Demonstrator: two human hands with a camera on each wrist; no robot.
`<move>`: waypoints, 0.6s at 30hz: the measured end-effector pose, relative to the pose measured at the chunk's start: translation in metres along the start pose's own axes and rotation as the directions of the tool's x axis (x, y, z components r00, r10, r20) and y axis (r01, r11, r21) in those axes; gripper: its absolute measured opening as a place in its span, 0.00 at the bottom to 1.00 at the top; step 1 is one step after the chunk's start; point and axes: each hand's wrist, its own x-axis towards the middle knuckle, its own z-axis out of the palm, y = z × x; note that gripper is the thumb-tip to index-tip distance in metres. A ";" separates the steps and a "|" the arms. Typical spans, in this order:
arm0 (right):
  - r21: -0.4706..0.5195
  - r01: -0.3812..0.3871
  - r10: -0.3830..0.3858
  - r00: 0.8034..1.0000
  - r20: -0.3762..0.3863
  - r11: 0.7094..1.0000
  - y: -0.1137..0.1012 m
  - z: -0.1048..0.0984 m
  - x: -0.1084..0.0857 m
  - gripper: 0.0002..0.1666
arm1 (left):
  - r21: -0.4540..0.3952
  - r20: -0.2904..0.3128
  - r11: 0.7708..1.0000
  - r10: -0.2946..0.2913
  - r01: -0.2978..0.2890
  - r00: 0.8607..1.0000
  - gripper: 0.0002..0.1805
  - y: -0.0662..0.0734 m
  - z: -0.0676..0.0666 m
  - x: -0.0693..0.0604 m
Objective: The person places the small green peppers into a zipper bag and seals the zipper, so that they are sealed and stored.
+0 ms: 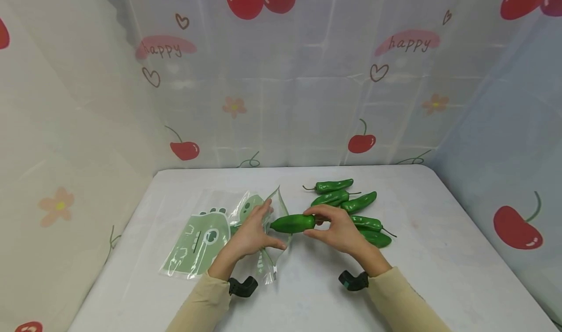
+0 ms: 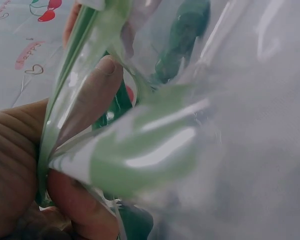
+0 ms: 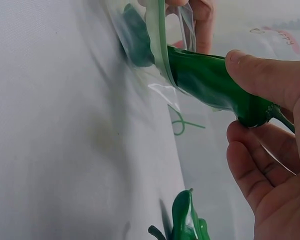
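Note:
My right hand (image 1: 338, 227) pinches a green chili pepper (image 1: 291, 223) near its stem end, between thumb and fingertips. The pepper's tip points left into the mouth of a clear zip bag (image 1: 281, 202) with green print. At that mouth my left hand (image 1: 252, 229) stands with thumb and fingers spread apart, touching the plastic and holding the mouth wide. Through the clear plastic another green pepper (image 3: 137, 37) shows inside the bag. In the left wrist view the bag's film (image 2: 140, 145) covers much of the scene, and the held pepper is partly hidden.
Several green peppers (image 1: 358, 202) lie in a loose group on the white table (image 1: 421, 283), beyond and right of my right hand. A flat clear bag with a green cartoon face (image 1: 197, 249) lies at the left. A printed curtain (image 1: 298, 102) surrounds the table.

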 end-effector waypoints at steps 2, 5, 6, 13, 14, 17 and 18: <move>-0.001 0.009 -0.009 1.000 -0.001 1.000 0.001 0.002 0.000 0.25 | 0.001 0.000 1.000 -0.002 0.002 1.000 0.73 0.001 0.000 0.000; 0.006 0.016 -0.016 1.000 0.002 1.000 0.002 0.005 0.002 0.25 | 0.001 -0.001 1.000 -0.004 0.004 1.000 0.73 0.001 0.000 -0.001; 0.010 0.015 -0.015 1.000 0.006 1.000 0.002 0.005 0.002 0.25 | 0.001 -0.001 1.000 -0.005 0.005 1.000 0.73 0.001 0.000 -0.001; 0.029 0.006 -0.007 1.000 0.016 1.000 0.003 0.009 0.005 0.25 | 0.001 0.000 1.000 -0.001 0.001 1.000 0.73 0.001 0.000 -0.001; 0.030 0.009 -0.009 1.000 0.012 1.000 0.003 0.009 0.006 0.25 | 0.001 -0.001 1.000 0.000 0.000 1.000 0.73 0.001 0.000 -0.001; 0.040 0.020 -0.020 1.000 0.006 0.999 0.004 0.011 0.007 0.26 | 0.006 -0.002 1.000 -0.002 0.002 1.000 0.73 0.003 0.001 -0.001; 0.042 0.023 -0.023 1.000 0.005 0.999 0.004 0.012 0.007 0.26 | 0.006 -0.003 1.000 -0.003 0.003 1.000 0.73 0.003 0.001 -0.002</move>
